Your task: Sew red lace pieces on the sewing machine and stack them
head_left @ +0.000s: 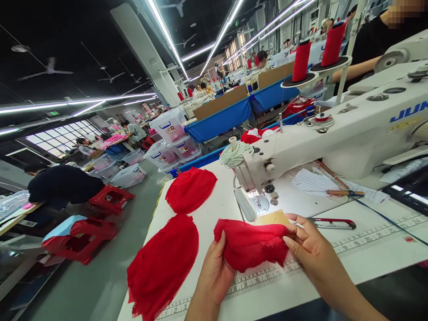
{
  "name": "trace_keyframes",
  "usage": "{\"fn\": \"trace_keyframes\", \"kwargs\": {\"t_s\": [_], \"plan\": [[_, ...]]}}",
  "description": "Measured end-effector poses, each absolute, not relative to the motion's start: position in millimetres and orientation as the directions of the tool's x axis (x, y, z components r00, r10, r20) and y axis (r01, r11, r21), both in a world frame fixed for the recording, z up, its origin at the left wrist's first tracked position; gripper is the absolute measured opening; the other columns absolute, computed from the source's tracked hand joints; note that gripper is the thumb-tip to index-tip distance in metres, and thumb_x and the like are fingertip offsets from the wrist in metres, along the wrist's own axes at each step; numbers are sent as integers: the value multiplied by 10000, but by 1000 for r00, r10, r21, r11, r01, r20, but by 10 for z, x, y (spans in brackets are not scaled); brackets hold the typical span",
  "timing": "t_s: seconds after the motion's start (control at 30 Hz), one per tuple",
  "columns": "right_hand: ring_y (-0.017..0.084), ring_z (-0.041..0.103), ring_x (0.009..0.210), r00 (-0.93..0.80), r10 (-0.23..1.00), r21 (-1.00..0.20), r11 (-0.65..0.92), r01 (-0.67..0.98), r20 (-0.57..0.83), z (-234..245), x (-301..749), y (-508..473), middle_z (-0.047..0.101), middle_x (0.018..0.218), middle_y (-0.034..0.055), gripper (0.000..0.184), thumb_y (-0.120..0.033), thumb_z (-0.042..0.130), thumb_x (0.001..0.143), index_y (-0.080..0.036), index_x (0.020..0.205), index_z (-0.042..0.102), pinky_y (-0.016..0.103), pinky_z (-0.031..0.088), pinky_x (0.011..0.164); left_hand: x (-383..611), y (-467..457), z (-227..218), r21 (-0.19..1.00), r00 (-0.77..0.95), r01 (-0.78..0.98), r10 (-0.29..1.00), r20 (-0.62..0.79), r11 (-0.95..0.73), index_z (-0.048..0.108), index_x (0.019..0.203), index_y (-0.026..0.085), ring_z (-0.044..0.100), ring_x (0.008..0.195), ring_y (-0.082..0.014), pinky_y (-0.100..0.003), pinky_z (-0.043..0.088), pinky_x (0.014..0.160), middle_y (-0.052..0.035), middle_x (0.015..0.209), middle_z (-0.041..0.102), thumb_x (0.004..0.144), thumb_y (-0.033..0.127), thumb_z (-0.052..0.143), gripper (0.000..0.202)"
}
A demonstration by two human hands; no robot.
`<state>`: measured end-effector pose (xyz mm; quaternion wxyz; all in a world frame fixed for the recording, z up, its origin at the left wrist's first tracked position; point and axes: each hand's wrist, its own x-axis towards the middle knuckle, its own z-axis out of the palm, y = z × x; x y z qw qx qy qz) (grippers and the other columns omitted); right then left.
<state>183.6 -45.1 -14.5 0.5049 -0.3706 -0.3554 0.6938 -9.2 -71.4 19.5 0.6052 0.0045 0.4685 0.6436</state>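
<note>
A piece of red fabric (252,245) is stretched between my two hands, above the printed ruler on the white sewing table. My left hand (216,267) grips its left end, thumb on top. At the right end, my right hand (307,245) pinches the edge between thumb and fingers. Just behind the fabric is the sewing machine (284,151), its needle area lit. A yellowish piece (272,217) lies by the needle, partly hidden by the fabric. To the left lie a larger red fabric piece (165,263) and a smaller red fabric piece (190,189).
Red-handled snips (336,223) lie right of my right hand, near paper slips (314,182) and a wooden-handled tool (344,193). Red thread cones (301,61) stand behind the machine. Plastic bins (170,125) and red stools (82,238) are beyond the table. Other people sit nearby.
</note>
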Motion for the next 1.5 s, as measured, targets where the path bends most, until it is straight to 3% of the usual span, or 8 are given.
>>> {"fn": "trace_keyframes", "kwargs": {"t_s": [0.3,0.53,0.63,0.93,1.07,1.13,1.33,1.5], "plan": [[226,655,993,-19,999,-977,-54,-207,-51,-55,1714,-551,698,1077,63,478,-403,568,813,-271,1250,425,371,504,885,-83,-746,200,630,-266,-761,811,-521,155,530,1272,127,679,991,-222,-332,522,928,-125,982,724,886,30,519,399],[267,639,1066,-84,989,-961,-138,-238,-121,-125,1785,-475,673,1176,91,479,-482,614,784,-258,1186,482,329,572,737,-76,-805,196,633,-236,-749,814,-530,195,493,1307,142,680,986,-228,-344,517,929,-123,988,719,856,-1,530,475],[262,635,1070,-71,986,-953,-167,-252,-153,-167,1826,-434,656,1214,89,476,-512,641,767,-251,1142,507,322,568,779,-69,-812,195,630,-242,-752,808,-537,193,507,1288,151,686,967,-226,-341,525,913,-110,975,720,839,-7,544,478],[284,649,1047,-75,983,-932,-182,-313,-167,-165,1845,-446,668,1198,87,485,-495,651,781,-266,1178,495,385,568,823,-41,-809,207,627,-314,-766,768,-558,142,646,952,129,698,764,-171,-321,551,824,-73,832,723,794,-20,568,231],[276,604,1133,-73,990,-971,-135,-197,-123,-127,1811,-490,681,1185,80,498,-493,615,800,-259,1226,508,384,549,890,-30,-867,201,659,-275,-730,806,-524,180,662,792,133,690,796,-200,-338,543,834,-69,816,720,693,0,665,166],[272,611,1121,-33,991,-981,-130,-142,-127,-100,1773,-529,678,1193,68,500,-506,587,806,-267,1240,514,371,575,837,-29,-895,197,677,-268,-714,822,-503,181,665,747,136,686,839,-218,-344,533,857,-65,818,720,662,36,717,142],[256,621,1111,61,994,-995,-91,-34,-93,-29,1699,-613,670,1210,36,452,-504,518,825,-292,1223,530,318,607,676,-15,-899,222,743,-219,-645,888,-404,179,690,988,121,655,1004,-260,-346,510,911,-115,1012,716,742,238,751,279],[251,624,1109,31,992,-992,-121,-44,-122,-14,1753,-578,676,1200,36,478,-518,514,819,-286,1236,488,317,604,710,-42,-848,221,758,-343,-640,837,-426,123,694,965,115,673,966,-234,-296,538,862,-106,975,729,738,148,739,234]]}}
